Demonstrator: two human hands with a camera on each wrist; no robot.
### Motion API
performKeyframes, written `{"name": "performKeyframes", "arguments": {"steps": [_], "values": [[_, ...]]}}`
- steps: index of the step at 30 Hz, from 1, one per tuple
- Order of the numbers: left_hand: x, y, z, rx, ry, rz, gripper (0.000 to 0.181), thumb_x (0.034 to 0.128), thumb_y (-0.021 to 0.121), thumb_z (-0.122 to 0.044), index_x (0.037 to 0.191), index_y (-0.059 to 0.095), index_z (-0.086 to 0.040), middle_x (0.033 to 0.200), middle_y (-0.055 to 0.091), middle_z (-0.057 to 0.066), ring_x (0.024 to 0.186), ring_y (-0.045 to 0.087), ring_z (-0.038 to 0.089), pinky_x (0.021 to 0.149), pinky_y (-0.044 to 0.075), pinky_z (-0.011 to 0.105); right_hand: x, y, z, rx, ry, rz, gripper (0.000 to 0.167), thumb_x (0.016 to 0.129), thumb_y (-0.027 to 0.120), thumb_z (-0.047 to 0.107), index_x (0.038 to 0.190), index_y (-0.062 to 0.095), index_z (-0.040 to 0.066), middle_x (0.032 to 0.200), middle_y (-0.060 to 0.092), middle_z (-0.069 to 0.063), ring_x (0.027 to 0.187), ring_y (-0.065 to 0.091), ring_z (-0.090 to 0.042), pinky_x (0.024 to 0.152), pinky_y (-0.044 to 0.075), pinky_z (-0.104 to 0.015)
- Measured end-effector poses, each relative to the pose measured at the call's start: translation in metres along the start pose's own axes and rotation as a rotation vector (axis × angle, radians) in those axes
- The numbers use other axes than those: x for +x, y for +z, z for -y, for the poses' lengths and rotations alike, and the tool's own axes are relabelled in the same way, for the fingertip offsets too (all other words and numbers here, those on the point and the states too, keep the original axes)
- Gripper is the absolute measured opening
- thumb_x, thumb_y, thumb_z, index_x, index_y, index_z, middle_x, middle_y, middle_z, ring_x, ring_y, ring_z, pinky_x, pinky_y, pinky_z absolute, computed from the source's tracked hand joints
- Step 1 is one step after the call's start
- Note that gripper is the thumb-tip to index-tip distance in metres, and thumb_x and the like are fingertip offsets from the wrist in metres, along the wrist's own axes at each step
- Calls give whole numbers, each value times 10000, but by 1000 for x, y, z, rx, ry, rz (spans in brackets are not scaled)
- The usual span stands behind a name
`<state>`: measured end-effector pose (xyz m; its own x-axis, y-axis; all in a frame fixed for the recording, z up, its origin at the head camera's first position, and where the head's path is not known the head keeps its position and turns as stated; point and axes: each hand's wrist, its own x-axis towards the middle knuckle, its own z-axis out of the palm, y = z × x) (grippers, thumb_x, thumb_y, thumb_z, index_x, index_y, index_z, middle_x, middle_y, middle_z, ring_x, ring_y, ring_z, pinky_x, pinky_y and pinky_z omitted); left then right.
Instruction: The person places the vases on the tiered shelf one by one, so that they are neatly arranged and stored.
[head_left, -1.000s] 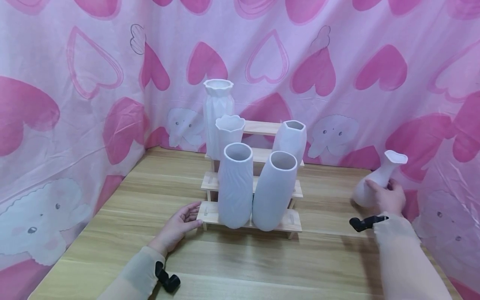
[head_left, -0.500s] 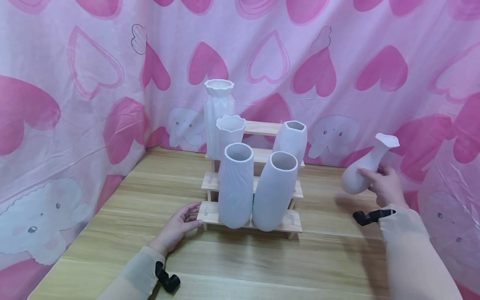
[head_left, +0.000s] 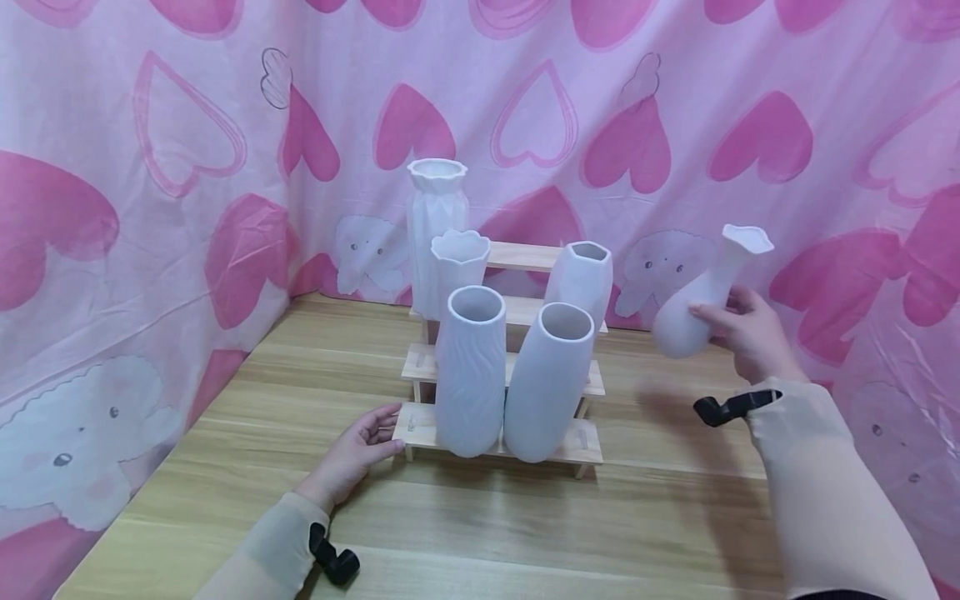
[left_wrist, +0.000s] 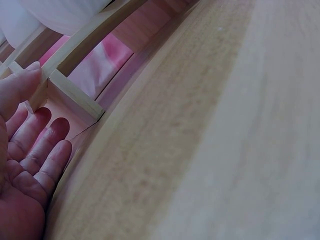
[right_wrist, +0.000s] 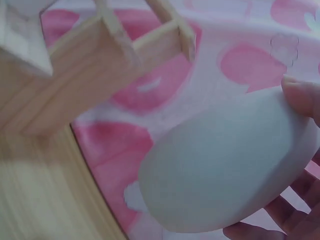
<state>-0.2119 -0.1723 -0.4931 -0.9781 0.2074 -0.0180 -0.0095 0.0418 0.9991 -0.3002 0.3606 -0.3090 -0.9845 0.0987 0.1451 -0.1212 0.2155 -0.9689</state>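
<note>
My right hand [head_left: 757, 333] grips a white narrow-necked vase [head_left: 686, 321] with a flared rim, holding it tilted above the table. In the right wrist view, the vase's rounded body [right_wrist: 225, 165] lies between thumb and fingers. My left hand [head_left: 356, 450] rests at the left end of the lowest step of a wooden tiered stand [head_left: 416, 423]. In the left wrist view, its fingers [left_wrist: 47, 172] are loosely bent beside the stand's end, thumb near the corner. A ribbed white vase [head_left: 471, 375] and a smooth, leaning one [head_left: 551, 383] stand on the front step.
Farther back on the stand are a scallop-rimmed vase [head_left: 459, 258], a tall faceted vase [head_left: 437, 200] and an angular-mouthed vase [head_left: 581, 279]. The wood-grain table [head_left: 480, 533] meets a pink heart-patterned curtain [head_left: 525, 100] behind and at both sides.
My right hand has lifted the narrow-necked vase from the table at the right and carried it up and leftward towards the stand. The left hand has stayed in place.
</note>
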Motion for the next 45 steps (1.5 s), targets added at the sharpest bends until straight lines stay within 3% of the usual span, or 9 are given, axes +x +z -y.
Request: {"name": "performKeyframes", "arguments": {"steps": [7, 15, 20, 23, 30, 37, 45], "values": [[-1, 0, -1, -1, 9, 3, 686, 851, 715, -67, 1440, 370, -3, 1361, 481, 216, 1159, 535, 246, 916, 454, 223, 8, 20, 24, 57, -25, 94, 635, 862, 735, 180, 1403, 406, 144, 1189, 453, -26, 969, 569, -120, 698, 555, -262], [-1, -1, -1, -3, 1, 14, 692, 850, 719, -79, 1443, 369, -11, 1372, 479, 210, 1162, 538, 239, 918, 459, 230, 14, 43, 41, -12, -15, 181, 590, 887, 706, 234, 1395, 410, 184, 1286, 416, -32, 1122, 472, -225, 745, 536, -248], [0, 0, -1, -8, -26, 2, 688, 844, 728, -94, 1440, 387, -40, 1373, 489, 178, 1160, 543, 227, 913, 469, 245, 18, 55, 45, -35, -44, 212, 553, 900, 690, 228, 1384, 428, 167, 1284, 447, -27, 1117, 487, -195, 769, 521, -266], [0, -1, 0, -7, -30, 3, 692, 846, 729, -106, 1442, 383, -44, 1377, 485, 179, 1166, 537, 236, 908, 472, 248, 21, 62, 47, -14, -55, 227, 521, 902, 688, 198, 1361, 448, 139, 1258, 472, -37, 1094, 515, -193, 786, 527, -296], [0, -1, 0, -6, -7, 7, 694, 852, 721, -95, 1446, 368, -24, 1375, 477, 203, 1163, 537, 250, 908, 474, 246, 29, 74, 55, -64, -36, 244, 620, 893, 693, 306, 1427, 407, 172, 1328, 460, -38, 1158, 480, -200, 911, 452, -426], [-1, -1, 0, -6, -30, -19, 691, 841, 736, -113, 1440, 394, -66, 1375, 490, 168, 1184, 525, 280, 913, 471, 257, 36, 86, 60, -71, -40, 285, 621, 904, 683, 278, 1428, 393, 117, 1327, 465, -71, 1139, 501, -222, 975, 428, -521], [-1, -1, 0, -7, -34, -17, 687, 842, 736, -115, 1439, 398, -73, 1370, 492, 166, 1188, 522, 286, 912, 474, 264, 38, 96, 62, -66, -64, 317, 576, 912, 673, 266, 1402, 416, 106, 1242, 493, -68, 1078, 534, -229, 882, 499, -421]]}}
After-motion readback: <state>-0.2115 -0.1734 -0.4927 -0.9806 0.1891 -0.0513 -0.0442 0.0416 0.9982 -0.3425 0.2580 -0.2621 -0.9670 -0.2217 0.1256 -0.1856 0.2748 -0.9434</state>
